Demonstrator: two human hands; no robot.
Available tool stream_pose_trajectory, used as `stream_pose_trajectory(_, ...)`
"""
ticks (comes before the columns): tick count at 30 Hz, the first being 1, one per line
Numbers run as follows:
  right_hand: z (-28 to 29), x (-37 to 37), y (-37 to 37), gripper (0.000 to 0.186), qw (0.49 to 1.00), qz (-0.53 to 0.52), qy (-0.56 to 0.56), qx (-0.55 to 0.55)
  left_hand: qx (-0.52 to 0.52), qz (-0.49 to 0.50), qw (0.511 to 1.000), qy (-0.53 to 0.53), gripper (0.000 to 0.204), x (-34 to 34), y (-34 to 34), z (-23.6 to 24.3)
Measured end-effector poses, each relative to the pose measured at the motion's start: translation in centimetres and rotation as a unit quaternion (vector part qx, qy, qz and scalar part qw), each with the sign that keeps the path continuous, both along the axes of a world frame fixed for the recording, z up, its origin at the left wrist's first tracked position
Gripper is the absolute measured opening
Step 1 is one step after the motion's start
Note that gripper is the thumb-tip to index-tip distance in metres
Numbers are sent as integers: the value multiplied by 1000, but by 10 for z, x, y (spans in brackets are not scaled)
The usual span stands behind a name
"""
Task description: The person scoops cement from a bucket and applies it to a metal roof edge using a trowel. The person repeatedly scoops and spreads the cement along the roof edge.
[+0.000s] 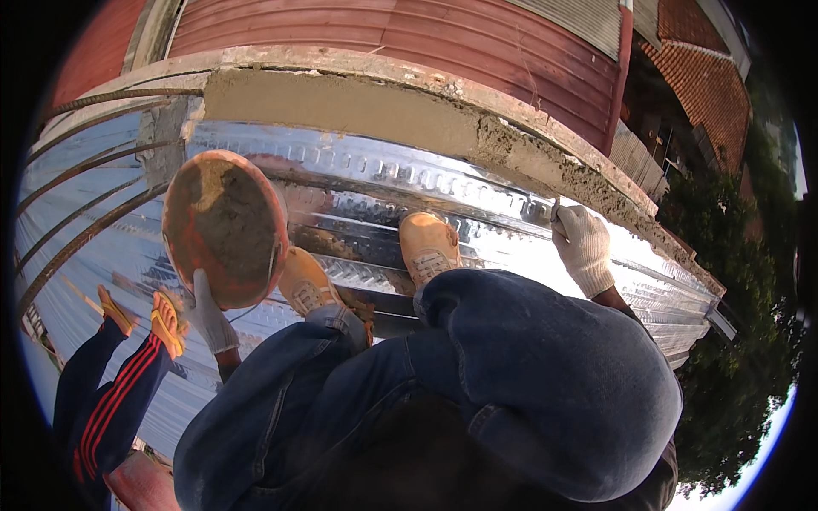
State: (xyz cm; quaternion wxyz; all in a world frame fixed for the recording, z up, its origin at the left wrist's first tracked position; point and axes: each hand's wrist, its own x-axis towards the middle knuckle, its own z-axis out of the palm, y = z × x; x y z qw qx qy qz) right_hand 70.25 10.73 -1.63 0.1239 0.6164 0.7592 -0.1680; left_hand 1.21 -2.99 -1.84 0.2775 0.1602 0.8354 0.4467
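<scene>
My left hand (210,317), in a pale knitted glove, grips the near rim of a round orange bowl (277,204). Grey wet mortar (223,230) lies in the bowl. Some of the fingers are hidden at the rim. Over on the right, my gloved right hand (584,249) is closed around the handle of a small trowel (540,211); its blade is hard to make out against the shiny metal. Beyond both hands runs a low wall with a smooth band of mortar (341,104). Farther right, the mortar (520,149) is rough and dark.
My tan shoes (426,243) stand on ribbed metal sheeting (358,153). Bent rusty bars (98,162) project at the left. Another person's sandalled feet (166,324) are at the lower left. Red cladding (409,30) rises behind the wall; trees (716,281) stand below the right edge.
</scene>
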Motion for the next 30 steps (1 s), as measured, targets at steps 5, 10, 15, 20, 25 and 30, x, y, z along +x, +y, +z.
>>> stream_pose_trajectory(5, 14, -10, 16, 28, 995, -75, 67, -5, -19, 4, 1000, 4, 59, 11, 6, 12)
stream_pose_trajectory(10, 19, -10, 78, 43, 981, -106, 117, -113, -7, 4, 1000, -8, 63, 11, 4, 12)
stream_pose_trajectory(15, 5, -35, 148, 49, 978, 41, 122, -163, -19, -6, 1000, 0, 64, 8, 6, 13)
stream_pose_trajectory(20, -11, -69, 193, 53, 964, 220, 52, -139, -9, 6, 1000, -5, 64, 5, 3, 8)
stream_pose_trajectory(25, -7, -43, 195, 45, 950, 253, -19, -184, -5, 3, 1000, -1, 62, 5, 3, 9)
stream_pose_trajectory(30, -8, 1, 177, 43, 949, 240, -38, -199, -3, 15, 1000, -1, 60, 14, 7, 13)
